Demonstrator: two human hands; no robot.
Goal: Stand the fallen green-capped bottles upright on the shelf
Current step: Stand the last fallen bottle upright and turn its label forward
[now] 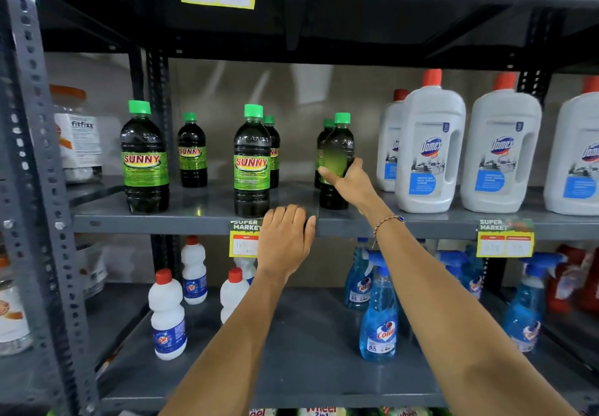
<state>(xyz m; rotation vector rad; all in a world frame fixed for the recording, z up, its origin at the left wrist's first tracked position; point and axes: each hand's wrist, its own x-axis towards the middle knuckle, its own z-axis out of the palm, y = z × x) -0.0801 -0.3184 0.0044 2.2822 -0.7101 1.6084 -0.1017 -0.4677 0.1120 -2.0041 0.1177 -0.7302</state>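
Note:
Several dark green-capped Sunny bottles stand upright on the middle shelf (201, 211). My right hand (351, 182) grips the rightmost front bottle (337, 153), which stands upright and looks blurred. Another bottle (324, 136) is partly hidden behind it. My left hand (287, 237) rests on the shelf's front edge, fingers curled over it, just right of the middle front bottle (252, 162). Further left stand a large bottle (144, 159) and a smaller one (192, 151) behind.
White Domex jugs (428, 153) with red caps stand close to the right of my right hand. Price tags (243, 237) hang on the shelf edge. The lower shelf holds white bottles (167, 315) and blue spray bottles (379, 315). A perforated upright post (35, 188) is at the left.

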